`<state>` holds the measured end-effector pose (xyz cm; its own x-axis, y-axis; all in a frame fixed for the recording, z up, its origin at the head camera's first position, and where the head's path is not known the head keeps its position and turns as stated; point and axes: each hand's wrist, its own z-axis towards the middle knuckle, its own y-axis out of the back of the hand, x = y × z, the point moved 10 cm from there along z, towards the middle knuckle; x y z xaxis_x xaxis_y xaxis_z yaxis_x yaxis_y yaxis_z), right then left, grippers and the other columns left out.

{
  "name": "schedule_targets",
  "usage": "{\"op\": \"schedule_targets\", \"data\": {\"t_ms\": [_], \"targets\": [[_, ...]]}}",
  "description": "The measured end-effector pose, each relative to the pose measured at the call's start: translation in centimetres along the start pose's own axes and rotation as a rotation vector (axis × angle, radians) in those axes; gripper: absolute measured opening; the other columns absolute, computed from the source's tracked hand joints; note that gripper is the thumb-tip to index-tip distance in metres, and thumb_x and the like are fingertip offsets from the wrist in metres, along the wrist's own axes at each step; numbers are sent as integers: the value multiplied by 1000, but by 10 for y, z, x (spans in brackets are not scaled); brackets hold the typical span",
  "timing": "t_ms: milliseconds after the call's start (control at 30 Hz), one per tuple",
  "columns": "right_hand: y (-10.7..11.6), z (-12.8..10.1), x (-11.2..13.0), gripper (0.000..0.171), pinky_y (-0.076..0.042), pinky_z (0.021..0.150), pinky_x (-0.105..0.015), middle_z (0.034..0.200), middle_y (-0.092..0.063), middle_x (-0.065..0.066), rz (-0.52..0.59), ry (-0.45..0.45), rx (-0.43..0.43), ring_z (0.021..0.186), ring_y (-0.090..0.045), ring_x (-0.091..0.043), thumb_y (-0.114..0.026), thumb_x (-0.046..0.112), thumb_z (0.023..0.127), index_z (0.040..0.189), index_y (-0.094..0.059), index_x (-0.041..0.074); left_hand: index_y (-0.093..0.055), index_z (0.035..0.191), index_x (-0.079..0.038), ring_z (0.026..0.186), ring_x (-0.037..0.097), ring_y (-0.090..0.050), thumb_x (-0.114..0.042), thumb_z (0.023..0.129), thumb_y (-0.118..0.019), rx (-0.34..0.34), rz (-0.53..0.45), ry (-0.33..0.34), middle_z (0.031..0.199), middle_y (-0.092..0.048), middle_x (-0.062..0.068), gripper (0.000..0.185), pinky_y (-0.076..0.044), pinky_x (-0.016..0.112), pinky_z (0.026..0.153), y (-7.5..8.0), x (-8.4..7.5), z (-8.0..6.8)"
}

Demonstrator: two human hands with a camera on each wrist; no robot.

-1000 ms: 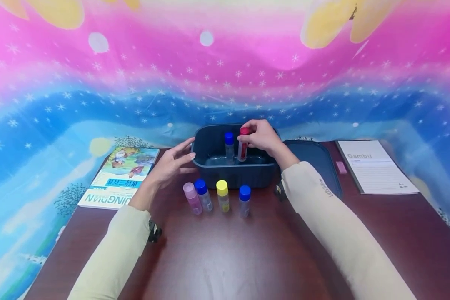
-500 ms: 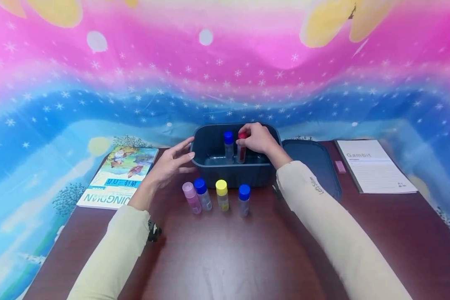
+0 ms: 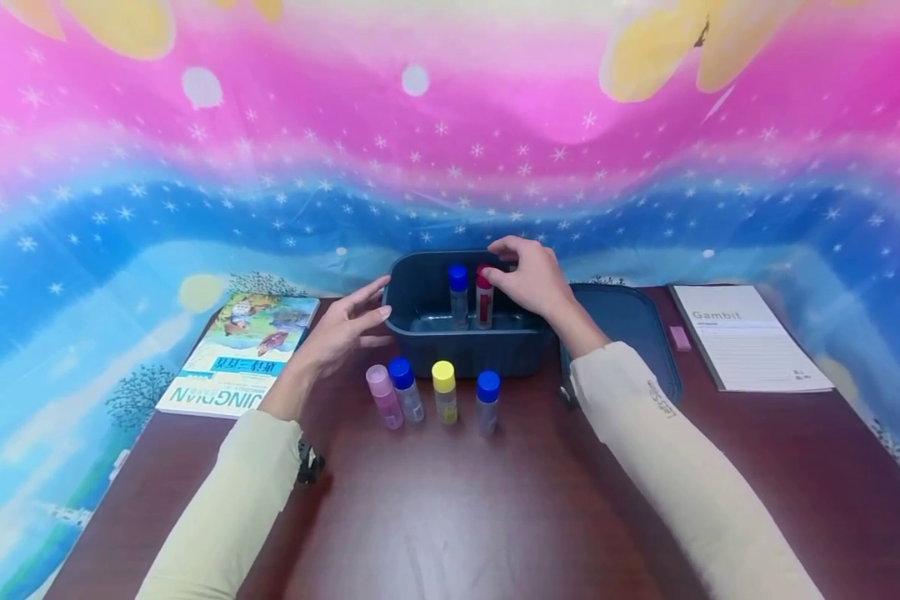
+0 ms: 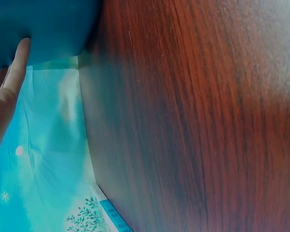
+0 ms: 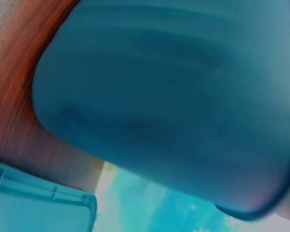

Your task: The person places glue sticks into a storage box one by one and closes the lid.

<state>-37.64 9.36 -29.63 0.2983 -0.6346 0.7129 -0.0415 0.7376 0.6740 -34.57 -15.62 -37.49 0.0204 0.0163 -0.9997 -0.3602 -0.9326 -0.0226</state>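
A dark blue-grey plastic box [image 3: 472, 354] stands without its lid at the back of the table. Inside it, a blue-capped bottle [image 3: 458, 302] and a red-capped bottle [image 3: 483, 308] stand upright side by side. My right hand [image 3: 534, 279] is over the box's right end, fingers spread, thumb beside the red cap. My left hand [image 3: 345, 325] touches the box's left end with extended fingers; the left wrist view shows a fingertip [image 4: 22, 53] against its wall. In front of the box stand a pink bottle [image 3: 386, 400], a blue-capped one [image 3: 408, 393], a yellow-capped one [image 3: 446, 396] and another blue-capped one [image 3: 487, 406].
The box's lid [image 3: 637, 325] lies flat to its right. Beyond that are a pink eraser-like block [image 3: 679, 337] and a notepad [image 3: 753, 337]. A book [image 3: 240, 358] lies at the left. A patterned cloth [image 3: 450, 150] hangs behind the table [image 3: 435, 508].
The right hand lowered the red-capped bottle onto the box floor, then let go; its fingers have parted and moved up and right. The left hand stayed at the box.
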Motion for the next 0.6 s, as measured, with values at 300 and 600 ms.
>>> {"op": "schedule_targets", "data": {"t_ms": [300, 600], "targets": [[20, -36, 32, 36, -52, 100, -45, 130, -63, -14, 272, 241, 50, 120, -59, -28, -69, 13, 98, 132, -63, 2, -30, 161, -18, 138, 44, -44, -20, 104, -59, -5, 2, 3, 163, -29, 16, 64, -48, 61, 99, 0, 2, -1], [8, -72, 45, 33, -57, 90, -31, 120, -68, -12, 402, 360, 180, 109, -64, -24, -68, 4, 96, 128, -65, 0, -30, 161, -17, 139, 47, -41, -19, 104, -59, 5, 6, -4, 163, -28, 17, 65, -49, 58, 98, -1, 0, -1]]}}
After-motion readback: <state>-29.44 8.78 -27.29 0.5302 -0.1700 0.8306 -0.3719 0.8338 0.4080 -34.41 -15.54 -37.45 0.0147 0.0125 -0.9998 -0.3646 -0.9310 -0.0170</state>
